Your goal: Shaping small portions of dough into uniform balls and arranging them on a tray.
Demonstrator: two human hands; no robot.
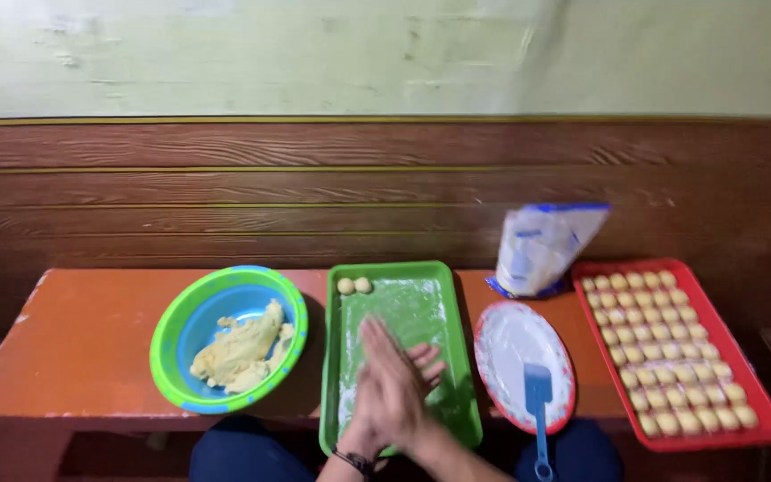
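Observation:
My left hand [381,388] and my right hand [421,370] are pressed palm to palm over the green tray [461,357], fingers pointing away from me. Whatever lies between the palms is hidden. Two small pale dough balls [354,286] sit side by side in the tray's far left corner. The tray floor is dusted with white flour. A dark band circles my left wrist.
A blue bowl with a green rim [171,317] holds a lump of yellow dough [241,348] to the left. To the right are a floured oval plate [515,344] with a blue scraper [538,406], a flour bag [546,245] and a red tray [760,406] full of dough balls.

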